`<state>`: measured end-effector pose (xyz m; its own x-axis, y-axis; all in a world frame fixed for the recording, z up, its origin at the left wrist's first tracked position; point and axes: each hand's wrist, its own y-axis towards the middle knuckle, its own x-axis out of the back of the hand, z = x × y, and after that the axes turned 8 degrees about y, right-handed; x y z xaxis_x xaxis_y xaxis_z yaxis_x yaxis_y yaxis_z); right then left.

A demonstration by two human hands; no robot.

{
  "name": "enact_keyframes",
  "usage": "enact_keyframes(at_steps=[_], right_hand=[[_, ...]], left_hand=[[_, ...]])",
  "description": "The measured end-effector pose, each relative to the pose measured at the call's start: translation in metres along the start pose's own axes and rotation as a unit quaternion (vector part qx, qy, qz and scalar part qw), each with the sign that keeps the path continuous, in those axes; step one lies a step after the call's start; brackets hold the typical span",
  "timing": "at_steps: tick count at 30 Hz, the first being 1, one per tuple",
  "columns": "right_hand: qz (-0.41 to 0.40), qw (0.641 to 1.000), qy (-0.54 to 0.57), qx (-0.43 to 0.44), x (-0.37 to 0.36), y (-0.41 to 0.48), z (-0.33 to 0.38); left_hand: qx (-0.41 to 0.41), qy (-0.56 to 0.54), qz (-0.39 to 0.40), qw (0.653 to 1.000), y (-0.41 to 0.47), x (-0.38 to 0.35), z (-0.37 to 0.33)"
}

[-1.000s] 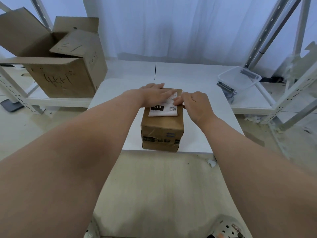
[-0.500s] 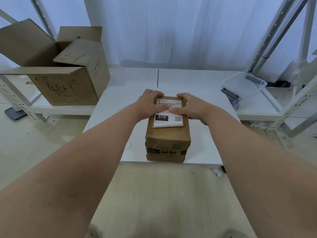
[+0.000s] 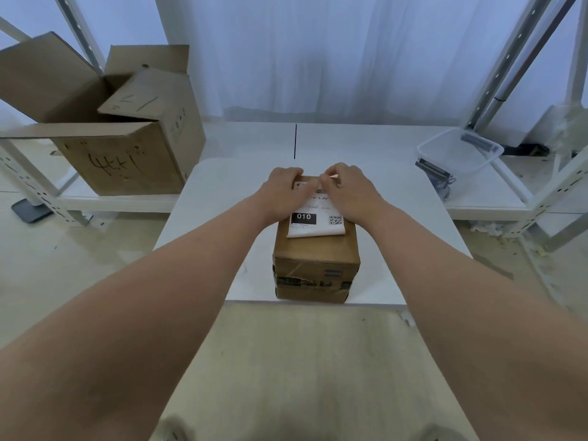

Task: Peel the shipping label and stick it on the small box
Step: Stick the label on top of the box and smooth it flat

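The small brown box (image 3: 316, 253) stands near the front edge of the white table (image 3: 203, 224). A white shipping label (image 3: 315, 222) with a black "010" patch and a QR code lies on the box's top; its near edge curls up a little. My left hand (image 3: 281, 189) rests over the label's far left corner, fingers reaching the box's far edge. My right hand (image 3: 350, 192) is arched over the far right part, its bent fingertips pressing on the label close to the left hand's. The hands hide the label's far half.
A large open cardboard box (image 3: 127, 154) sits on a low shelf at the left. A clear plastic tub (image 3: 458, 151) with small dark parts stands on the shelf at the right. Metal rack posts (image 3: 509, 58) rise on both sides. A white curtain hangs behind.
Both hands have slid from the middle of the label toward its far edge, uncovering the "010" patch and QR code. The box has stayed in place.
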<state>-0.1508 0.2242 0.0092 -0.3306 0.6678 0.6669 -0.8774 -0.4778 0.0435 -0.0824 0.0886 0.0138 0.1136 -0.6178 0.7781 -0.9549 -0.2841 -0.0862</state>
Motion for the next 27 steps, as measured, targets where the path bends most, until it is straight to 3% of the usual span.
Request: enact_keyframes(at_steps=[3, 10, 15, 18, 20, 24, 27], right_hand=[[0.061, 0.998, -0.019, 0.0, 0.0, -0.005, 0.0], [-0.014, 0.999, -0.042, 0.012, -0.005, -0.004, 0.004], [-0.101, 0.993, -0.064, 0.02, -0.002, -0.006, 0.003], [-0.035, 0.999, -0.036, 0.016, -0.002, -0.01, 0.002], [0.002, 1.0, -0.022, 0.007, 0.0, -0.012, 0.002], [-0.026, 1.0, 0.007, -0.004, 0.004, -0.013, 0.002], [-0.049, 0.999, 0.01, -0.008, 0.005, -0.015, 0.001]], left_hand=[[-0.006, 0.037, 0.025, 0.999, -0.008, -0.004, -0.001], [-0.001, 0.062, -0.038, 0.997, -0.004, -0.005, -0.008], [0.023, 0.024, -0.08, 0.996, 0.004, -0.003, -0.007], [0.032, 0.015, -0.079, 0.996, 0.001, -0.002, -0.007], [0.032, -0.069, -0.036, 0.996, -0.006, 0.001, -0.008], [0.038, -0.156, 0.0, 0.987, -0.018, 0.0, -0.002], [0.037, -0.103, -0.042, 0.993, -0.017, -0.001, 0.001]])
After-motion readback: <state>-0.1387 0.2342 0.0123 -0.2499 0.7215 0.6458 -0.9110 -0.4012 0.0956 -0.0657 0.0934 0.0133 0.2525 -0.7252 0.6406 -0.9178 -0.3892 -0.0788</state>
